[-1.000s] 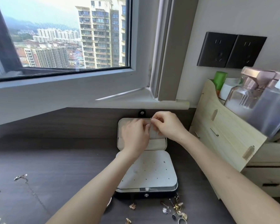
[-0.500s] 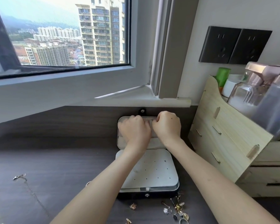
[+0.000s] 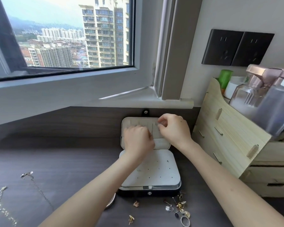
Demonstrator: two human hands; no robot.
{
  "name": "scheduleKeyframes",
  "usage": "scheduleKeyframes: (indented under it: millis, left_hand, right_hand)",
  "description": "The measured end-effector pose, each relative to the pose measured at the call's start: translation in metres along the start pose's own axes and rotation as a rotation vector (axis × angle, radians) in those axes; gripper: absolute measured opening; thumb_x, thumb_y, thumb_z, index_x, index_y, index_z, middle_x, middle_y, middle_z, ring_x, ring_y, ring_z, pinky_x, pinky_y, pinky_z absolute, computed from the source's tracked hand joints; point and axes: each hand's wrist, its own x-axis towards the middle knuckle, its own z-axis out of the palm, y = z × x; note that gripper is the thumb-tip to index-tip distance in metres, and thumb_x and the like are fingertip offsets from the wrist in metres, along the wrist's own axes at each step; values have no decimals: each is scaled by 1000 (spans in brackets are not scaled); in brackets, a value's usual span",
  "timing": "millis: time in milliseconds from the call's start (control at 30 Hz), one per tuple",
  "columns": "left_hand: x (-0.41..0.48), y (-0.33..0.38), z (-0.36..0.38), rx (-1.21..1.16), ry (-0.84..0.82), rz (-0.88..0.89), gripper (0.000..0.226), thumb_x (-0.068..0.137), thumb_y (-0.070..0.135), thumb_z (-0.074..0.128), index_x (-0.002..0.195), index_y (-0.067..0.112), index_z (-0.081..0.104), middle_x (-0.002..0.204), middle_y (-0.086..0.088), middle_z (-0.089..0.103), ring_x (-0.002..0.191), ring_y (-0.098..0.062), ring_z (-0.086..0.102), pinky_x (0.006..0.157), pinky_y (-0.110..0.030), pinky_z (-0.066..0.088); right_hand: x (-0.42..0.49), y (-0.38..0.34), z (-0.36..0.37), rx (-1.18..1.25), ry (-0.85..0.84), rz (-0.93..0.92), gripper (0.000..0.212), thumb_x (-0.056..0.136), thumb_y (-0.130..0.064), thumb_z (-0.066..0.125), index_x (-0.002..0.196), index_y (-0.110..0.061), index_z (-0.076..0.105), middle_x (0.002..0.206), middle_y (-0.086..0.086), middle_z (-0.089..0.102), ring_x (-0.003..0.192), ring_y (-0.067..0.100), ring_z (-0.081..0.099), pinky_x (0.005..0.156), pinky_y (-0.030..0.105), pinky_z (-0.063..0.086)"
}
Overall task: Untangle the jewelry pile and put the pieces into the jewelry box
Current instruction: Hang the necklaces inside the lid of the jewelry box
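Dark wood-grain counter (image 3: 56,161) set under window (image 3: 64,38). Open jewelry box (image 3: 154,174) laid mid-counter, long axis pointed away from viewer, lid (image 3: 133,122) folded back toward wall. Black shell, rounded corners, pale soft lining; base pad dotted with small holes, lid lining cut with slits. Fine thin chain (image 3: 152,131) hung upright along lid. Grip of right hand (image 3: 174,130) narrowed, chain's top pinched between thumb and forefinger. Fingers of left hand (image 3: 138,141) curled over lid; whether anything is gripped cannot be told. Metal earrings and ring (image 3: 181,208) scattered just before box.

The black jewelry box (image 3: 129,193) has a cream, dot-patterned lining (image 3: 154,171); the desk (image 3: 56,158) is dark wood-grain.
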Motion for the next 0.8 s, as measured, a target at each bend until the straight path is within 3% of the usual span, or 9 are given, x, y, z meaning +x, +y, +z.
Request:
scheduleKeyframes:
  millis: [100,267,433,500,600,700,800]
  left_hand:
    - [-2,-1,-10,65,-72,-8,20,78,15,52,82,16,72,83,-2,66,77,-26,53,63,-30,21]
    - [-14,-13,-40,-15,-17,-9,20,79,15,56,86,23,74,86,1,68,86,-26,58,69,-29,26]
    - [-39,-49,-89,-46,-94,-124,18,79,19,57,84,27,73,92,4,68,91,-22,60,74,-29,41]
    - [-53,-67,-111,-49,-152,-197,17,77,17,59,80,26,73,88,5,70,89,-20,61,71,-27,42]
    - [-75,-90,-143,-60,-257,-293,13,77,16,60,77,23,71,78,7,70,80,-16,63,63,-23,41]
    - [-98,-112,-164,-111,-321,-363,10,77,19,63,73,27,68,64,13,59,72,-14,57,57,-20,37]
    - [-120,-126,-174,-240,-384,-397,4,64,32,62,65,30,66,58,14,57,60,-7,52,58,-22,37]
  right_hand:
    - [-5,-2,-5,-46,30,-2,23,90,-14,56,110,-16,66,99,2,70,94,22,63,79,30,49]
    - [-22,-18,-14,-23,6,-39,22,90,-10,55,108,-14,67,97,2,69,91,19,63,72,25,45]
    - [-72,-64,-12,97,-260,-179,12,86,-26,64,90,-18,72,80,-8,64,80,11,58,73,30,50]
    - [-98,-84,-2,95,-393,-266,12,84,-28,66,85,-19,72,77,-7,63,75,10,53,69,28,45]
    - [-133,-107,19,72,-490,-448,14,85,-31,65,91,-21,73,89,-4,65,84,14,52,74,31,42]
    - [-160,-117,41,-24,-474,-646,27,84,-38,65,100,-17,73,93,4,64,90,24,51,73,34,42]
    - [-176,-118,58,-119,-397,-770,28,78,-39,57,78,-17,74,73,4,61,72,28,55,56,31,45]
